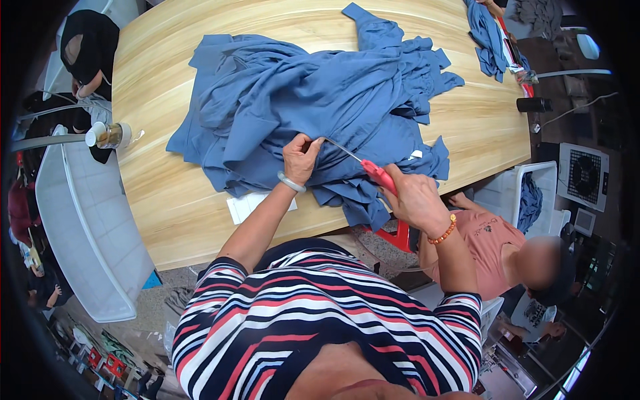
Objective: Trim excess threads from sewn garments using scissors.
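Observation:
A heap of blue garments point(320, 87) with collars and seams spreads over the wooden table point(153, 220). At the heap's near side, my left hand point(301, 159) pinches a bit of the blue cloth between thumb and fingers. My right hand point(418, 200) is closed round the red handle of a pair of scissors point(379, 176). Their thin metal blades point left and away, with the tips at the cloth beside my left fingertips. Whether the blades are parted cannot be made out.
White paper point(244, 208) lies under the heap's near edge. A lidded cup point(108, 135) stands at the table's left edge, a black bottle point(535, 105) at the right. A person in pink point(481, 250) sits close on my right. White bins point(83, 227) flank the table.

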`<state>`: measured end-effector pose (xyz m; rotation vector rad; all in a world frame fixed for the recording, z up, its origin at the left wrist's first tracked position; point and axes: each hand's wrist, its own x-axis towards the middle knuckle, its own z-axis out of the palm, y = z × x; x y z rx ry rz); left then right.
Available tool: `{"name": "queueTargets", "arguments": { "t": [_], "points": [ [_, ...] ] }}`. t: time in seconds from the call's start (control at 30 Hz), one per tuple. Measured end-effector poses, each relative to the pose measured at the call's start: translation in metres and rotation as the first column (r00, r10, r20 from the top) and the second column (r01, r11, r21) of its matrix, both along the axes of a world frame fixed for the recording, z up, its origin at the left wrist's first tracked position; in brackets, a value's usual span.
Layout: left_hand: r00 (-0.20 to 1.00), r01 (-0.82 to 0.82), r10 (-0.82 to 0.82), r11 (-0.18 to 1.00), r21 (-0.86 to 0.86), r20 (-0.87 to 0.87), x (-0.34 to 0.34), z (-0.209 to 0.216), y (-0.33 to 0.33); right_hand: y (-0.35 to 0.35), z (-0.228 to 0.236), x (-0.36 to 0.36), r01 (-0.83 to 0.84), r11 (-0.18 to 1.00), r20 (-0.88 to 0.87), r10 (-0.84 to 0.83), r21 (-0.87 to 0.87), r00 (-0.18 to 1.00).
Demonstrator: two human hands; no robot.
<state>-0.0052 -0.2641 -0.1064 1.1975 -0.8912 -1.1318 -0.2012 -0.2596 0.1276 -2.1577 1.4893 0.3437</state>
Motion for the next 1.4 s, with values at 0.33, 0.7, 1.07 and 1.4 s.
{"name": "queueTargets", "arguments": {
  "t": [0.33,0.7,1.07,1.4],
  "points": [
    [0.939,0.064,-0.007,0.986,-0.156,0.343,0.012,0.020,0.001,0.012,-0.001,-0.002,0.019,1.000,0.045,-0.020,0.009,0.999],
    [0.889,0.445,-0.411,0.880,-0.167,0.203,-0.005,0.171,-0.012,0.025,-0.071,-0.026,0.040,0.999,0.157,-0.038,-0.011,0.987],
    [0.799,0.578,-0.580,0.664,-0.475,0.160,-0.103,0.159,0.018,-0.035,-0.047,-0.211,0.939,0.266,0.487,-0.804,-0.220,0.342],
    [0.962,0.242,-0.275,0.864,0.441,0.010,0.018,0.020,0.024,0.034,-0.077,-0.179,0.654,0.743,0.327,-0.587,-0.146,0.740]
  ]
}}
